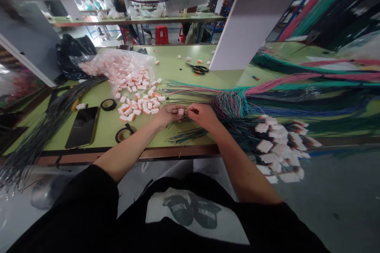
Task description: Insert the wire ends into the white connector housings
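Between thumb and fingers, my left hand [170, 114] pinches a small white-and-orange connector housing [181, 112]. My right hand [202, 114] is closed in a pinch just to its right, fingertips close to the housing; a thin wire seems to be in them, though it is too small to make out for sure. Loose wire ends lie around and below both hands, running from a bundle of pink and green wires [231, 102]. Left of my left hand is a pile of connector housings [139, 106], spilling from a clear plastic bag [118, 65].
A phone [82, 127], black tape rolls [108, 104] and grey wires [56, 112] lie at left. Scissors [199, 69] lie behind my hands, near a white post [237, 27]. Wired connectors [279, 146] hang over the table's front edge at right.
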`<state>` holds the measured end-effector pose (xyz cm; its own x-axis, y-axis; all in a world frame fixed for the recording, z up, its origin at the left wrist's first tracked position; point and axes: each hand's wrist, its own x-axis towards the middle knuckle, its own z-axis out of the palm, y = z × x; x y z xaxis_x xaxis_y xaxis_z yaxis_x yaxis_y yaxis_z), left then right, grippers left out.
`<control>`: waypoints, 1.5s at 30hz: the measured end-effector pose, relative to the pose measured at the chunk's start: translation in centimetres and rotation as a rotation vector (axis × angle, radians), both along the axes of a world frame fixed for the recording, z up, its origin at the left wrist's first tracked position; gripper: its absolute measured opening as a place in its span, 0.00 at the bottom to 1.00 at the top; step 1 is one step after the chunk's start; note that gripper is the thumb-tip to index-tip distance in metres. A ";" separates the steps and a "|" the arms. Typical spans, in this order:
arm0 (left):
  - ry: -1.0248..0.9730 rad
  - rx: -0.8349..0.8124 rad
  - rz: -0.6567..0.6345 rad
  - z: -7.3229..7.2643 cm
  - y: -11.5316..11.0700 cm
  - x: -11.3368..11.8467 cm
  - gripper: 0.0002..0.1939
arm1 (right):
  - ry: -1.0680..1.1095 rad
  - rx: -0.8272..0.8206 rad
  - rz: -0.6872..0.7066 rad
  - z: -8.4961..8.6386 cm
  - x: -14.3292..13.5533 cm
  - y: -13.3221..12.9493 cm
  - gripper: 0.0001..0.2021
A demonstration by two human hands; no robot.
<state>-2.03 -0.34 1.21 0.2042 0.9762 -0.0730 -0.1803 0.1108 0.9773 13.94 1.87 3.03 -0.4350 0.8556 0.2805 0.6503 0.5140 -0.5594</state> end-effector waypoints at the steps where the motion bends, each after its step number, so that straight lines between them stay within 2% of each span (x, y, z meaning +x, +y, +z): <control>1: 0.004 -0.006 0.000 0.1 0.0 0.0 0.18 | -0.003 -0.002 0.003 0.0 0.0 0.0 0.08; 9: 0.005 0.006 -0.027 0.3 -0.3 0.1 0.15 | -0.062 -0.018 -0.008 -0.3 -0.2 -0.3 0.09; 11: 0.003 -0.013 -0.018 0.2 -0.1 0.1 0.15 | -0.084 -0.028 0.025 0.2 0.0 0.0 0.11; 14: -0.034 -0.052 0.036 -0.3 0.4 0.3 0.16 | -0.101 0.005 0.028 2.2 0.5 1.7 0.12; 15: -0.045 -0.064 0.055 -0.4 0.5 0.3 0.17 | -0.108 0.046 -0.029 2.9 0.7 2.8 0.13; 17: -0.050 -0.084 0.073 -0.6 0.6 0.4 0.16 | -0.152 0.137 -0.228 4.2 0.7 5.3 0.14; 19: -0.047 -0.089 0.059 -0.6 0.6 0.4 0.15 | -0.280 0.150 -0.373 4.6 0.5 8.0 0.15; 21: -0.055 -0.088 0.039 -0.6 0.5 0.4 0.14 | -0.433 0.094 -0.432 4.0 0.1 10.3 0.16; 24: -0.075 -0.103 0.030 -0.5 0.5 0.4 0.14 | -0.609 0.011 -0.379 2.0 -0.6 12.4 0.16; 27: -0.093 -0.116 0.030 -0.6 0.6 0.4 0.14 | -0.654 0.020 -0.294 0.4 -1.1 13.2 0.15; 30: -0.108 -0.128 0.024 -0.5 0.6 0.5 0.14 | -0.670 0.062 -0.256 -0.3 -1.3 13.4 0.15; 35: -0.105 -0.136 0.020 -0.5 0.7 0.6 0.13 | -0.649 0.109 -0.258 -0.6 -1.1 13.6 0.16; 37: -0.107 -0.130 0.015 -0.6 0.8 0.6 0.13 | -0.563 0.125 -0.350 -0.3 -0.7 13.7 0.17; 40: -0.102 -0.133 0.016 -0.8 0.9 0.6 0.13 | -0.285 0.158 -0.570 0.5 -0.3 13.7 0.18; 41: -0.097 -0.137 0.018 -0.8 0.9 0.6 0.13 | -0.199 0.168 -0.589 0.8 -0.2 13.7 0.18; 43: -0.083 -0.147 0.027 -0.8 0.9 0.6 0.13 | -0.116 0.161 -0.472 1.3 -0.2 13.3 0.17; 45: -0.076 -0.162 0.049 -0.7 1.0 0.6 0.13 | -0.105 0.100 -0.232 1.8 -0.3 12.5 0.14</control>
<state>-1.41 0.64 0.50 0.1679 0.9619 -0.2158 -0.2620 0.2546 0.9309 13.60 14.35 4.81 -0.2622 0.9059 0.3325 0.8090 0.3942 -0.4362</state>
